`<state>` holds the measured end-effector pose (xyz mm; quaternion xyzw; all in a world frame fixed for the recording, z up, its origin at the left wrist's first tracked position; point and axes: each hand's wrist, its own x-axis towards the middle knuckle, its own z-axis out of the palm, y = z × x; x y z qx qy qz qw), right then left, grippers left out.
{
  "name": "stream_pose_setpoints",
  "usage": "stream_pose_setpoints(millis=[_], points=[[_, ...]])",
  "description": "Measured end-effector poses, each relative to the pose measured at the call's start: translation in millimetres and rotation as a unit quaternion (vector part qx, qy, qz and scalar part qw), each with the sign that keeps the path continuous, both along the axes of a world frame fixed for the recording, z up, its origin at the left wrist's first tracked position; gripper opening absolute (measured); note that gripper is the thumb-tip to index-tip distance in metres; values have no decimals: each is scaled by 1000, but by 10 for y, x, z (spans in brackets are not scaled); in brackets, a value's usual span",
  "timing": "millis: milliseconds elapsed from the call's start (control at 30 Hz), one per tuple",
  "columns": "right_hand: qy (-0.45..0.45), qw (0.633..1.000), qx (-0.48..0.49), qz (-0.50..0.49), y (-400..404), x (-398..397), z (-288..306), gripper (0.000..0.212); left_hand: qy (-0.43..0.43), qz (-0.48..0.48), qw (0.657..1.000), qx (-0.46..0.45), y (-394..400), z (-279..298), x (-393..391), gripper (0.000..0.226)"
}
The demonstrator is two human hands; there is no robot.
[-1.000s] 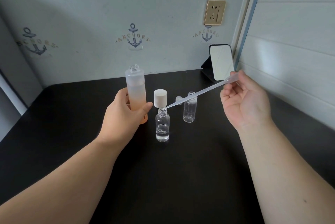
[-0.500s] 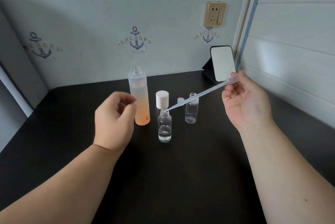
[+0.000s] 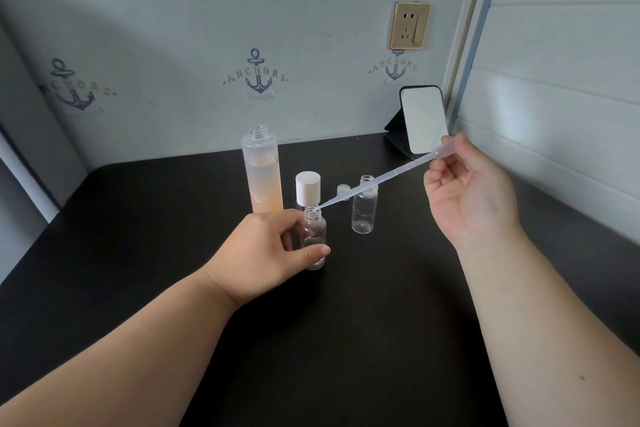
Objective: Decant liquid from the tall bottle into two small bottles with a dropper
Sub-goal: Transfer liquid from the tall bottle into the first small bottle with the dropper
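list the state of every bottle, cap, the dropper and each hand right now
tall bottle: uncapped, upright, partly full of orange liquid
near small bottle: uncapped, upright, gripped by left hand
far small bottle: uncapped, upright, looks empty
white cap: off, standing on table
dropper: pinched by right hand, tip at near bottle's mouth

Surroundings of the black tabletop

A small black-framed mirror (image 3: 424, 118) is propped at the back right corner of the black table (image 3: 346, 340). A gold wall socket (image 3: 409, 25) is mounted above it, and anchor decals (image 3: 257, 73) lettered "ANCHORS" are spread across the pale wall (image 3: 173, 11).
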<state>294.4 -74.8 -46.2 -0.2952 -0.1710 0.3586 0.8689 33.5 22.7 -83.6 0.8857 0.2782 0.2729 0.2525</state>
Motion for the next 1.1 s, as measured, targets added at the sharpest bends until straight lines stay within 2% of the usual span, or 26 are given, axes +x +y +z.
stream_pose_setpoints(millis=[167,400,1100], points=[[12,1000,5,-1,8,3,-5,19,-5,-7,1000,16,3,-3,-2,19],[1,1000,4,-3,16,-2,-4,25,-17,-18,999,32,17,-24,-1,16],[2,1000,-10,-15,8,9,-3,24,-25,-22,999,21,16,-17,-10,16]])
